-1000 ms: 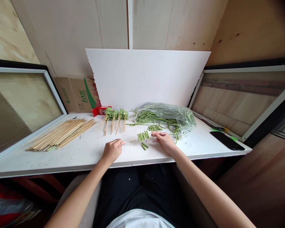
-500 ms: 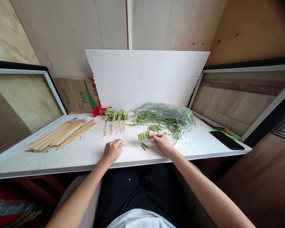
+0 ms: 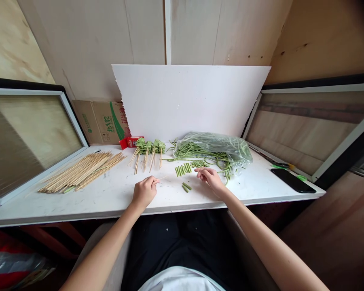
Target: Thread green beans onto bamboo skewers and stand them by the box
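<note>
My left hand point(image 3: 144, 191) pinches the blunt end of a thin bamboo skewer point(image 3: 162, 178). A row of short cut green bean pieces point(image 3: 183, 169) stands side by side across the skewer's far part. Just right of that row is my right hand point(image 3: 210, 179), its index finger stretched toward the beans and a small gap between them. Two loose bean pieces point(image 3: 186, 187) lie on the white table below the row. Behind my right fingers lies a small heap of cut bean pieces point(image 3: 199, 163).
Finished bean skewers point(image 3: 150, 147) lie stacked at the back, beside a red box point(image 3: 132, 142). Many bare skewers point(image 3: 81, 171) are spread at left. Long green beans point(image 3: 200, 152) spill from a clear plastic bag point(image 3: 227, 144). A black phone point(image 3: 292, 180) lies near the right edge.
My right hand has let go of the far end of the bean row and drawn back to the right. My left hand keeps hold of the skewer.
</note>
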Tool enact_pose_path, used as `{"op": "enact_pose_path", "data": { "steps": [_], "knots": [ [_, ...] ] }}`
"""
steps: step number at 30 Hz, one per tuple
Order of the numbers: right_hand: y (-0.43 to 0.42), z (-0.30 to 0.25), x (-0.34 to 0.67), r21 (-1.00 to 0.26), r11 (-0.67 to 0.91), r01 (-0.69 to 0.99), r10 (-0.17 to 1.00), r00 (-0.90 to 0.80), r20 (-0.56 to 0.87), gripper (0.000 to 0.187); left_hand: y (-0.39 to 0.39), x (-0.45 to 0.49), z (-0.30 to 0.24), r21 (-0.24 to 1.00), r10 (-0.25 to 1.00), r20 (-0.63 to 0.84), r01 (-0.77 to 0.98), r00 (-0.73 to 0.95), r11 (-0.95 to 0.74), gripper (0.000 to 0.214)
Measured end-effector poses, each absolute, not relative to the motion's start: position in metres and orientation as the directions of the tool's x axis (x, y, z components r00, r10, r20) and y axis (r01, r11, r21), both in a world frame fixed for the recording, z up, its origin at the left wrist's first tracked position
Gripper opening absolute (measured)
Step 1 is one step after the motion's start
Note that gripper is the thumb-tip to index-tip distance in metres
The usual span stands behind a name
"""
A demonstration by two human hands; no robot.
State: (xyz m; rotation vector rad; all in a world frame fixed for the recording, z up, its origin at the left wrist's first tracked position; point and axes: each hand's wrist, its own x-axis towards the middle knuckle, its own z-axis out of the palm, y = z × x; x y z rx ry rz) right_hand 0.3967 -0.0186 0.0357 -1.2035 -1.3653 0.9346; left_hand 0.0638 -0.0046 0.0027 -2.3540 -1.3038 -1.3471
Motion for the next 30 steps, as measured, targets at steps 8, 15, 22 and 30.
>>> {"op": "enact_pose_path", "data": {
  "steps": [8, 15, 22, 30],
  "knots": [
    [-0.035, 0.042, 0.376, -0.548, 0.412, 0.728, 0.906, -0.263, 0.332, 0.026, -0.005, 0.063, 0.002, 0.292, 0.645, 0.736, 0.763, 0.206, -0.577, 0.021],
    [-0.038, 0.038, 0.366, -0.438, 0.375, 0.817, 0.911, -0.236, 0.339, 0.017, -0.004, 0.064, 0.002, 0.269, 0.640, 0.736, 0.773, 0.220, -0.574, 0.019],
    [-0.027, 0.039, 0.382, -0.771, 0.264, 0.579, 0.953, -0.034, 0.301, 0.016, -0.004, 0.063, 0.002, 0.281, 0.628, 0.750, 0.761, 0.206, -0.585, 0.019],
    [-0.011, 0.032, 0.410, -0.979, 0.056, -0.198, 0.996, 0.082, 0.041, 0.046, -0.006, 0.063, 0.004, 0.267, 0.616, 0.753, 0.749, 0.230, -0.606, 0.021]
  ]
}}
